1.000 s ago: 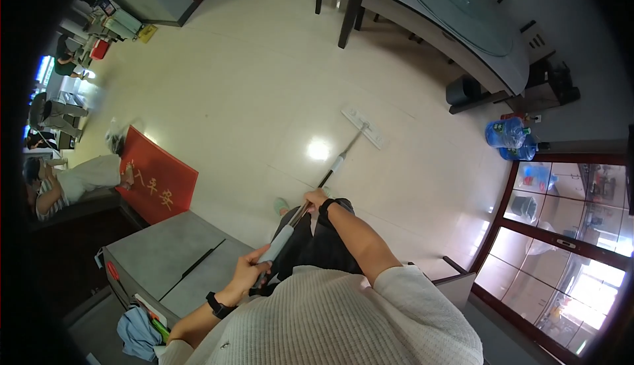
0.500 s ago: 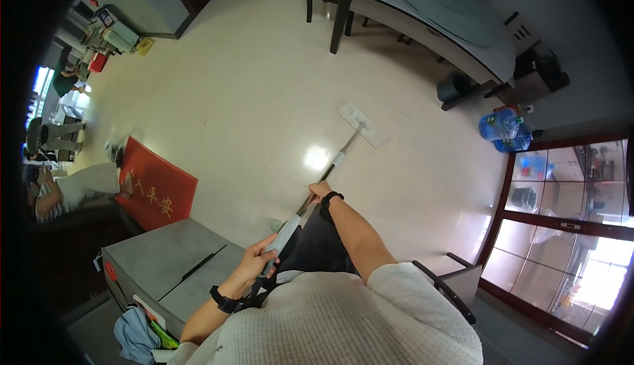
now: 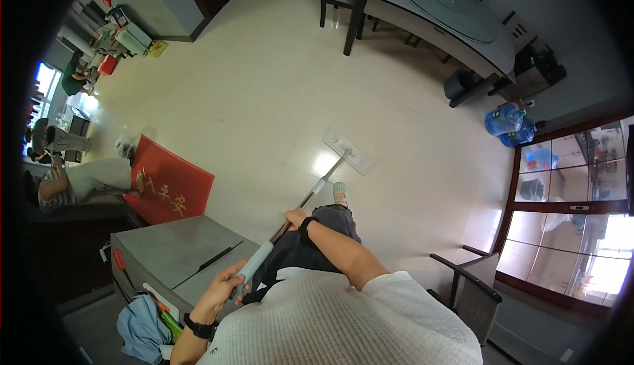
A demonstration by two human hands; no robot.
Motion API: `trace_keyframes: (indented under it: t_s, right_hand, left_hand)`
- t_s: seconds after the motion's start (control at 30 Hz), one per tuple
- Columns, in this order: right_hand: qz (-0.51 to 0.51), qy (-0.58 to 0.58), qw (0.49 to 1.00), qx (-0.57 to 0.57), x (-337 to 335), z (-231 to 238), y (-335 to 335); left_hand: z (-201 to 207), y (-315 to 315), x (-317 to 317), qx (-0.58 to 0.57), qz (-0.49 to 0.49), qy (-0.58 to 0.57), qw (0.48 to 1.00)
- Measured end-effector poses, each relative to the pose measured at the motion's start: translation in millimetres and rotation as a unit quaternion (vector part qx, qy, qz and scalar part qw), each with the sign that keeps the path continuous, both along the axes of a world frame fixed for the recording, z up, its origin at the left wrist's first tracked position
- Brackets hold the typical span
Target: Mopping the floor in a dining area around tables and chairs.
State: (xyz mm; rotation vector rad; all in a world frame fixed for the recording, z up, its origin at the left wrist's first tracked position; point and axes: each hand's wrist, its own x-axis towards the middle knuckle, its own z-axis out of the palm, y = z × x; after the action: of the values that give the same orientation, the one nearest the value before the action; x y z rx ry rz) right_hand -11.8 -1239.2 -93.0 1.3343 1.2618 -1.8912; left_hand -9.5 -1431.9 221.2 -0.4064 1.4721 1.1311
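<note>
A flat mop point(image 3: 264, 254) runs slantwise across my front, from lower left to upper right. My left hand point(image 3: 223, 287) is closed around the grey grip at its upper end. Farther down the pole, my right hand point(image 3: 296, 218) is wrapped round the metal shaft. The white rectangular mop head point(image 3: 348, 153) lies flat on the pale tiled floor point(image 3: 264, 94) ahead of me. Just nearer than the mop head, my foot in a light green shoe point(image 3: 339, 192) shows on the floor.
Left stand a grey cabinet point(image 3: 178, 249) and a red mat point(image 3: 173, 183); a person point(image 3: 99, 177) sits beside it. Far right are a round-topped table point(image 3: 429, 18), a dark bin point(image 3: 457, 85) and blue water bottles point(image 3: 505, 120). A chair point(image 3: 472, 289) and glass-doored cabinet point(image 3: 561, 213) stand nearer.
Both hands have moved left and closer to me with the mop. The mop head has slid left and nearer across the floor. My green shoe has stepped forward into fuller view.
</note>
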Motion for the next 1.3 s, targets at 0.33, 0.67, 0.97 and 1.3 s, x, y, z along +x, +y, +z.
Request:
trace_keyframes:
  t_s: [0.33, 0.67, 0.97, 1.3]
  right_hand:
    - [0.057, 0.008, 0.998, -0.001, -2.4, 17.2, -43.2]
    - [0.341, 0.207, 0.908, 0.128, -13.1, -61.6, 0.0]
    - [0.099, -0.001, 0.995, -0.006, -81.5, 4.5, 84.1]
    - [0.060, 0.080, 0.995, 0.010, -136.3, -16.0, 152.7]
  left_hand:
    - [-14.4, -51.9, 21.7, -0.004, 0.045, 0.084, 0.995]
    - [-11.0, 1.0, -8.3, -0.035, 0.031, 0.094, 0.995]
    - [-19.8, 75.9, -62.7, -0.026, 0.024, 0.086, 0.996]
    - [-21.8, 140.7, -142.8, 0.044, 0.032, 0.000, 0.999]
